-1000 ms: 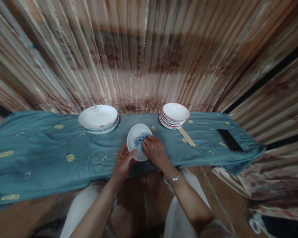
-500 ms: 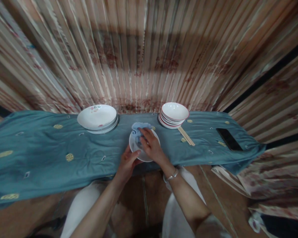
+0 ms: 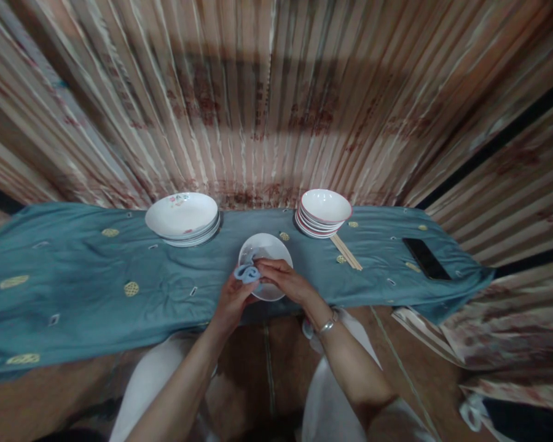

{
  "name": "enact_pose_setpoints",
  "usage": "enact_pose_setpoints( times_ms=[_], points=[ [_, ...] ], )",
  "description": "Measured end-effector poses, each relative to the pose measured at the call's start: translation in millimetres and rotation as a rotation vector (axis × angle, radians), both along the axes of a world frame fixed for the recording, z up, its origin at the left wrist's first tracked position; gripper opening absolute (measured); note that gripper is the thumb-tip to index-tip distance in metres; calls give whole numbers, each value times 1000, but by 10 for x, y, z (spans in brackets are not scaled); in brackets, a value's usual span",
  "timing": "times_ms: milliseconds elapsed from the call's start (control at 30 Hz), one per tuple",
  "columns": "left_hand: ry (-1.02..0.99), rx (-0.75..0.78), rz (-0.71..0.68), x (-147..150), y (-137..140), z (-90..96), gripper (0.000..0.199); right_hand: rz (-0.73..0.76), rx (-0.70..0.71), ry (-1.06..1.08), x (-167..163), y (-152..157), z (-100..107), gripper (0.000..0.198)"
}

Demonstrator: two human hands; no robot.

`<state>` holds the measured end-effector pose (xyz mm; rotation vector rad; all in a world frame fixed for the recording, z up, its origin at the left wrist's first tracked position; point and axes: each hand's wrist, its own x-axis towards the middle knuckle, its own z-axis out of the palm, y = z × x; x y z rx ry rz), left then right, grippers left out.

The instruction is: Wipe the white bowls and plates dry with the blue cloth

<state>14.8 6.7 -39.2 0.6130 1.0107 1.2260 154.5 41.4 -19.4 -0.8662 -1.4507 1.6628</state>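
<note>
A white bowl [image 3: 271, 247] is held over the near edge of the table, its inside facing up toward me. My left hand [image 3: 233, 298] grips the bowl's near left rim, its fingers partly hidden beneath. A bunched light-blue cloth [image 3: 246, 273] lies at that same rim, close to my left thumb. My right hand [image 3: 281, 276] is closed on the cloth and reaches across the bowl's inside from the right; its fingertips are partly hidden by the folds.
On the teal tablecloth [image 3: 87, 264], a stack of floral plates [image 3: 182, 215] stands at back left. Red-rimmed bowls [image 3: 325, 209] are stacked at back right, with wooden chopsticks [image 3: 346, 252] beside them. A black phone [image 3: 426, 258] lies farther right. A pleated curtain [image 3: 267, 123] hangs behind.
My right hand has moved the cloth from the bowl's far left rim to the near left rim, toward my left hand. The stacks, chopsticks and phone stay in place.
</note>
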Motion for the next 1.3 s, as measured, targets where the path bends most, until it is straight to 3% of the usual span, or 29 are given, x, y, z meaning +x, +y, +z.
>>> enact_pose_setpoints(
  times_ms=[100, 300, 467, 567, 767, 967, 1133, 1300],
  points=[
    [-6, 8, -2, -14, -10, 29, 63, 15, 30, -35, 9, -9, 6, 35],
    [-95, 60, -105, -68, -32, 38, 52, 113, 184, -119, 66, -38, 98, 31],
    [-105, 32, -48, -65, -20, 75, 51, 185, 237, -206, 144, -66, 121, 22],
    [-75, 30, -15, -65, -11, 109, 57, 187, 346, -344, 188, -79, 150, 12],
    [-27, -1, 31, -86, 10, 139, 81, 61, 630, -772, 210, -111, 130, 9],
    [-25, 9, 36, -51, 18, 121, 74, -195, 799, -1066, 155, -96, 0, 15],
    [-44, 43, -6, 7, -2, 83, 71, -317, 792, -891, 113, -49, -70, 28],
    [11, 57, -16, 63, -23, 51, 77, -319, 549, -482, 51, -1, -109, 36]
  ],
)
